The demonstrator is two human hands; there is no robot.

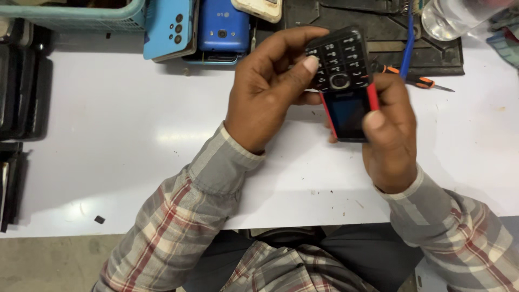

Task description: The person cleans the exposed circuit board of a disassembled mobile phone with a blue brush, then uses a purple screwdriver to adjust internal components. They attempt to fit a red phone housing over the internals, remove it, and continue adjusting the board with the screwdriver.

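White and smooth, the desk fills most of the view from the head camera, with a strip of grey floor showing below its near edge. Above the middle of it, both hands hold a small black keypad phone with red side edges, lifted clear of the surface and turned so that its keys point away from the person and its dark screen lies nearer to them. The left hand is wrapped around the keypad end, fingers curled over the far side and the thumb laid across the keys. The right hand grips the screen end from the right, its thumb pressed along the red edge. Both arms wear grey checked sleeves with red lines. Along the far edge of the desk lie a light blue smartphone with its back and camera lenses up and, just beside it on the right, a darker blue phone; a pale phone partly shows above them. A dark work mat lies behind the hands, with an orange-handled screwdriver at its near edge and a blue strip standing across it. A clear glass vessel sits at the top right. Dark flat things are stacked at the left edge.
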